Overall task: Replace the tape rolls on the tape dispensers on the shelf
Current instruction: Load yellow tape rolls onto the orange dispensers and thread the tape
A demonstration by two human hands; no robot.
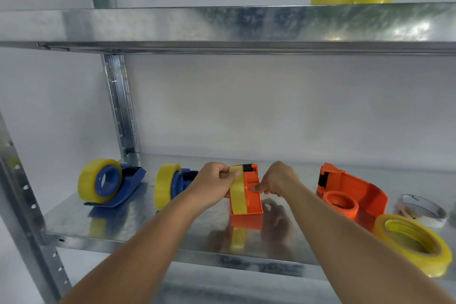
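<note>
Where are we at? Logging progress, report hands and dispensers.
Left hand pinching yellow tape on middle orange dispenser; right hand steadying it. Right orange dispenser empty. Nothing blocking.

On the metal shelf [123, 224], the left hand [209, 184] pinches the yellow tape [238, 192] mounted on an upright orange dispenser [251, 195], while the right hand [276, 179] grips the dispenser's side. Two blue dispensers [128, 180] [182, 181] with yellow rolls stand to the left. An empty orange dispenser [350, 192] lies on its side at right, near a loose yellow roll [414, 242] and a white roll [422, 210].
</note>
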